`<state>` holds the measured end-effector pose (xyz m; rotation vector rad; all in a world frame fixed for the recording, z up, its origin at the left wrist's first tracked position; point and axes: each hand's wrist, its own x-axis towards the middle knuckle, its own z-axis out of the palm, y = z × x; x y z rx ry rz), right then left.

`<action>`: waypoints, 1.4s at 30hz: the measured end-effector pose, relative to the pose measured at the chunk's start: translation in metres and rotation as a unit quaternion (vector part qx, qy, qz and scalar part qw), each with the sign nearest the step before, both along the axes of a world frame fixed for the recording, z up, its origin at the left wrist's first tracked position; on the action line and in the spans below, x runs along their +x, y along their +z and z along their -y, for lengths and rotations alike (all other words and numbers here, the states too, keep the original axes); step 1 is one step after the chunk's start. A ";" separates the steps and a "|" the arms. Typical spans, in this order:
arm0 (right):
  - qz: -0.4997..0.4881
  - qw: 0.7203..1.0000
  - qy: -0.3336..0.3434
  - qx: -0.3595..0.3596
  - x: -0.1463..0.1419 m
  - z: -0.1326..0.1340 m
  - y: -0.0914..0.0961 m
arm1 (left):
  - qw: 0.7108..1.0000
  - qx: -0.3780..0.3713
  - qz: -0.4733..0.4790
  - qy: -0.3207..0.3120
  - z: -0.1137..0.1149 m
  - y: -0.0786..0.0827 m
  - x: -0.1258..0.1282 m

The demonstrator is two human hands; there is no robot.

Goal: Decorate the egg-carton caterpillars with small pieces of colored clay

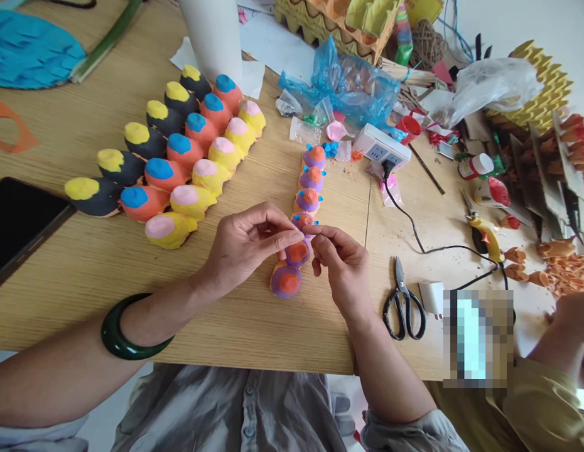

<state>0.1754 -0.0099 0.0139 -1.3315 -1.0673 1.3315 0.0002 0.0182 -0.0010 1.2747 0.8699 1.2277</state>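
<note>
A single row of purple egg-carton cups (pixel 286 283) with orange caps runs away from me on the table. Small blue bits show at the sides of the farther cups. Over the nearer part of this row, my left hand (pixel 257 237) is closed in a pinch, thumb against fingers. My right hand (pixel 340 260) meets it from the right, index finger reaching to the left fingertips and the other fingers curled. Whatever is between the fingertips is too small or hidden to name. Left of the row stand painted cups in black and yellow (pixel 91 196), red and blue (pixel 145 202), yellow and pink (pixel 169 230).
Black-handled scissors (pixel 401 307), a white charger (pixel 432 297) and a power strip (pixel 382 145) with a black cable lie to the right. Farther back are a blue plastic bag (pixel 348 85) and egg trays (pixel 339 22). A phone (pixel 21 229) is at left; another person's arm (pixel 562 339) at right.
</note>
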 end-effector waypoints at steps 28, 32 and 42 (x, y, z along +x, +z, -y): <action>-0.051 0.998 -0.028 0.038 -0.005 0.003 -0.003 | 0.993 0.048 -0.103 -0.022 0.004 0.007 0.002; -0.011 0.997 -0.034 0.067 -0.003 0.004 -0.005 | 0.994 0.045 -0.096 -0.035 0.005 0.006 0.002; 0.046 0.995 0.009 0.088 -0.001 0.007 -0.005 | 0.981 0.127 -0.146 0.031 0.004 0.001 0.001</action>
